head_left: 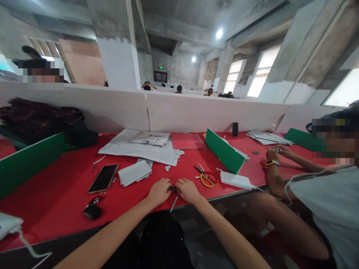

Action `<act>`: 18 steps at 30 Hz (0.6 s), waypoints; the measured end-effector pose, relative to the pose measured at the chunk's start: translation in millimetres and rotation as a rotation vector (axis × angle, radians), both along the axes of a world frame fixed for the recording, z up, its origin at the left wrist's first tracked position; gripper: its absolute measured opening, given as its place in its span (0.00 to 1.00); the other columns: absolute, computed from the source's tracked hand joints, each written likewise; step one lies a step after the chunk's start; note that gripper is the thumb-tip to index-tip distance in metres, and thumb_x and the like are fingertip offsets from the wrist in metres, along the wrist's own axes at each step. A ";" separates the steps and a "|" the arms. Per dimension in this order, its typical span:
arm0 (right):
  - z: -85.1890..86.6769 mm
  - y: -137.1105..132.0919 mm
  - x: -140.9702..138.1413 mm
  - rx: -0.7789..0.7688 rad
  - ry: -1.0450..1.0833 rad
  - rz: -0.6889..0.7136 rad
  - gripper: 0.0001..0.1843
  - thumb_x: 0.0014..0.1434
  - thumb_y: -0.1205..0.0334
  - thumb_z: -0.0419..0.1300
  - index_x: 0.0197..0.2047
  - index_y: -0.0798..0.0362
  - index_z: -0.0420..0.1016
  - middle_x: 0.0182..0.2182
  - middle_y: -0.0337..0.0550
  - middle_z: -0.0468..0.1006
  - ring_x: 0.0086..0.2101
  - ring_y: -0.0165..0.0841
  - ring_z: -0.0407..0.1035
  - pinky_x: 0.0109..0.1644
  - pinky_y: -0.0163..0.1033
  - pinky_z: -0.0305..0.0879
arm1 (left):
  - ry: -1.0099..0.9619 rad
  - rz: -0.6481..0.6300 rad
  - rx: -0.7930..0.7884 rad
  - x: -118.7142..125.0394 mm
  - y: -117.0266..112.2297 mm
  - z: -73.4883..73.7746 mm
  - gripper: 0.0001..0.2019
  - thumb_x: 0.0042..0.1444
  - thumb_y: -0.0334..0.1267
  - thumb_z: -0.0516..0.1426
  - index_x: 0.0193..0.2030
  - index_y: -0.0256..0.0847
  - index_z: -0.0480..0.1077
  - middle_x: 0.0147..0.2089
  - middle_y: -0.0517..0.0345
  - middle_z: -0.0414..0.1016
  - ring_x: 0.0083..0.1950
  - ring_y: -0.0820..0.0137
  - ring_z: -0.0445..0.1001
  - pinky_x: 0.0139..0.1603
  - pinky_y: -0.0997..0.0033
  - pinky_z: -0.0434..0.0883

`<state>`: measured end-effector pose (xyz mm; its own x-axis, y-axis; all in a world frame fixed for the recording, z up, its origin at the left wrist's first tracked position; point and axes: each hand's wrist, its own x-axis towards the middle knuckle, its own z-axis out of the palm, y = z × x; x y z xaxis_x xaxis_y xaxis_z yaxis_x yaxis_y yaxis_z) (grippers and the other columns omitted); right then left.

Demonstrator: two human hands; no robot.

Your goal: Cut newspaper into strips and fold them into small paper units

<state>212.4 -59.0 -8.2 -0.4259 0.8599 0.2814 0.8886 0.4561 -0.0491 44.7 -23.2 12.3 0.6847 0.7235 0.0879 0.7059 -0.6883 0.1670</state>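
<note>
My left hand (160,192) and my right hand (187,190) meet near the front edge of the red table (67,183). Fingers of both are closed around a small dark object (171,188), mostly hidden, so its kind is unclear. A thin pale strip (174,204) slants down below it, by the right hand. To the right of my hands lie yellow-handled scissors (206,181) and a red-handled tool (212,176), overlapping. Folded papers (134,172) rest beyond my left hand, with small paper scraps (167,168) past the fingertips.
A phone (103,178) and keys with a black fob (93,211) lie at left. Newspaper sheets (117,147) cover the back. A green divider (224,151) and white power strip (235,180) stand right, near a co-worker's hands (276,151). A white partition (179,112) runs behind.
</note>
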 end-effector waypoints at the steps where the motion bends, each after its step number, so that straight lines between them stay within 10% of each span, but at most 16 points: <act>1: -0.7 -1.3 -0.3 0.002 -0.001 -0.013 0.08 0.59 0.66 0.51 0.41 0.52 0.69 0.36 0.45 0.73 0.36 0.34 0.66 0.39 0.36 0.59 | 0.005 0.000 0.003 0.2 -0.3 0.4 0.11 0.53 0.30 0.50 0.40 0.41 0.72 0.42 0.53 0.71 0.45 0.65 0.68 0.46 0.67 0.64; 18: 9.1 -1.4 -2.5 -0.017 -0.084 -0.065 0.08 0.56 0.63 0.53 0.41 0.54 0.67 0.36 0.45 0.74 0.36 0.37 0.67 0.33 0.36 0.61 | -0.069 0.029 -0.061 0.2 -1.3 2.3 0.11 0.56 0.34 0.47 0.37 0.38 0.71 0.40 0.50 0.70 0.44 0.65 0.67 0.46 0.67 0.63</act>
